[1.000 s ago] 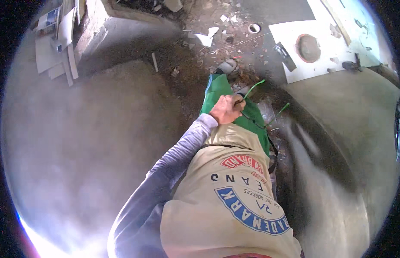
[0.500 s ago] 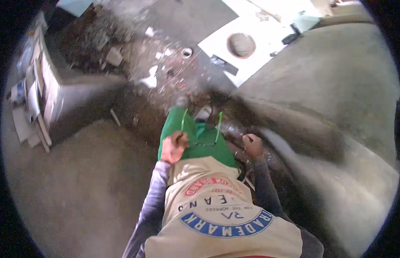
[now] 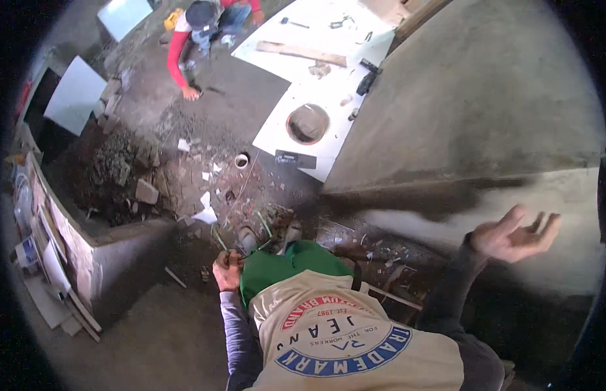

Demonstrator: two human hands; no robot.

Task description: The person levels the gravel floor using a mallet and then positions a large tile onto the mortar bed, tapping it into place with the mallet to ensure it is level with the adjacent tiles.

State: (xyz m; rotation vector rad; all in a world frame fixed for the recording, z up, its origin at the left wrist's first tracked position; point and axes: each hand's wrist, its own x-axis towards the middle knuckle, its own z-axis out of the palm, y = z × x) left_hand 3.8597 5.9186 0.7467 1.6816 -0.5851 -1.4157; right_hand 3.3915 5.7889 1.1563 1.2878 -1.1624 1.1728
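Observation:
My left hand (image 3: 226,270) is closed on what looks like a pair of eyeglasses with green temples (image 3: 264,225). The temples point away from me, over my green trousers and shoes, and my fingers cover part of the frame. Out to the right, my right hand (image 3: 517,236) is raised with its palm up. Its fingers are apart and slightly bent, with nothing in them. That hand is above the floor beside a concrete wall.
A person in red sleeves (image 3: 177,55) crouches at far left, one hand on grey mortar. White tiles (image 3: 277,130) surround a round hole (image 3: 307,124); a board (image 3: 301,53) and a black trowel (image 3: 295,159) lie there. Rubble and a pipe end (image 3: 241,160) are ahead, a low wall (image 3: 130,251) left.
My right hand has swung out to the right and opened. My left hand has shifted left and down with the eyeglasses. The view has tilted up, bringing the other person into sight.

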